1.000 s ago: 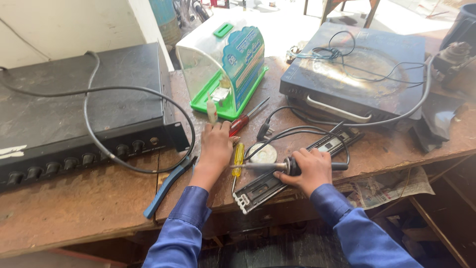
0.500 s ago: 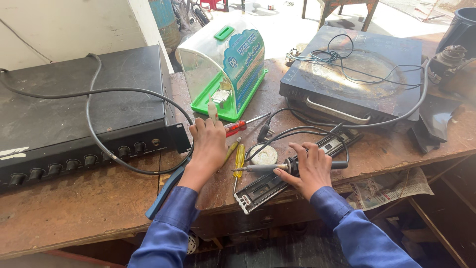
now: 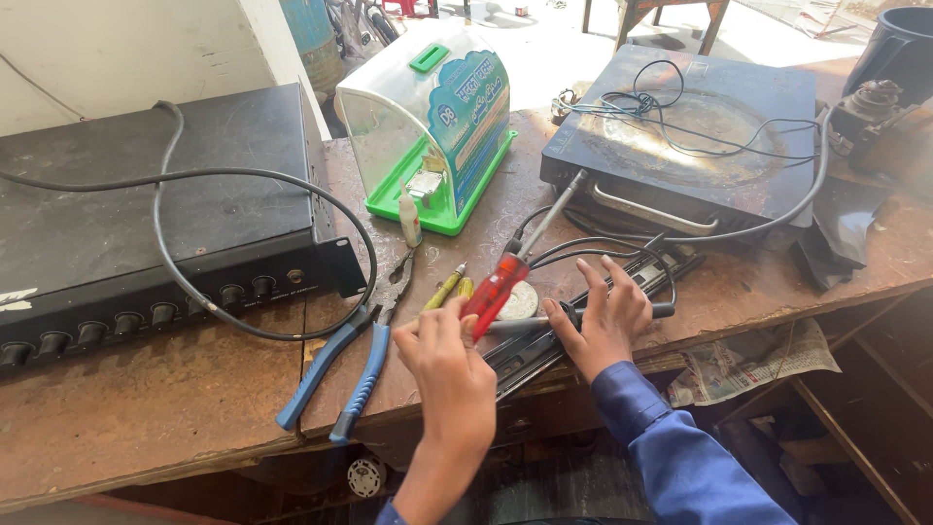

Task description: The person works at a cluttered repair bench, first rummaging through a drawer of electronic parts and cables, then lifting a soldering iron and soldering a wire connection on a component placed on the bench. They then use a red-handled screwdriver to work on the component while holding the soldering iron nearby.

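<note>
Our right hand [image 3: 607, 316], fingers spread, half hides a long black device [image 3: 583, 321]; our left hand [image 3: 449, 360] pinches a red-handled screwdriver [image 3: 498, 285] near a green-based clear box [image 3: 432, 126] bearing a teal label.

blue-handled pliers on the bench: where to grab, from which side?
Grip the pliers by the two blue handles, which lie flat, slightly spread and point toward the bench's near edge. Come from above at that near end: it is bare wood there, while the metal jaws sit close to the black cable and amplifier box. The left hand is nearest but holds a red screwdriver.
</note>
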